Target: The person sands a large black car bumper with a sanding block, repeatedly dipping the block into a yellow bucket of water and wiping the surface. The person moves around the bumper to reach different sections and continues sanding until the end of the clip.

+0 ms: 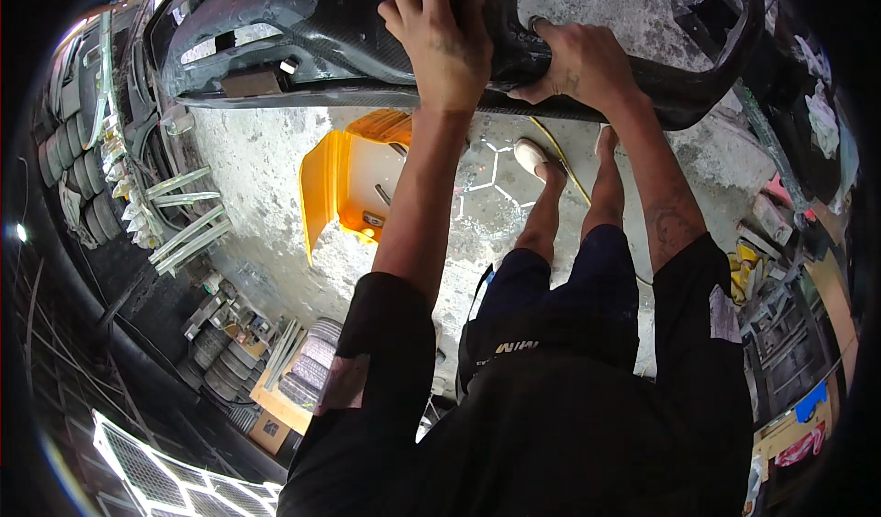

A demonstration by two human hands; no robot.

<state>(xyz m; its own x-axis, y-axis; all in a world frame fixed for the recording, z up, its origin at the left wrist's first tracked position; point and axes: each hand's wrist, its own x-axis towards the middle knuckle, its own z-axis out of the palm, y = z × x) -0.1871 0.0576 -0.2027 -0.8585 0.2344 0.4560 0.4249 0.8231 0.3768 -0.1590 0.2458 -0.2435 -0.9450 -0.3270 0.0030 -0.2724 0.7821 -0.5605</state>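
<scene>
A long, glossy black carbon-weave car body panel (pixel 340 40), with slots and a curved opening at the right, spans the top of the view. My left hand (pixel 440 49) has its fingers bent over a raised dark part near the panel's middle; whether that part is separate, I cannot tell. My right hand (pixel 578 63) is just to the right, lower down, fingers curled on the panel's inner edge, thumb spread toward its lower rim. A small dark rectangular piece (pixel 252 81) is on the panel's left lower part.
Below the panel, an orange-yellow bodywork piece (pixel 321 196) lies on the stained concrete floor (pixel 257 205), near my feet and a yellow hose (pixel 569 173). Stacked tyres (pixel 73 159) and metal bars (pixel 188 242) line the left. Cluttered materials (pixel 771 278) line the right.
</scene>
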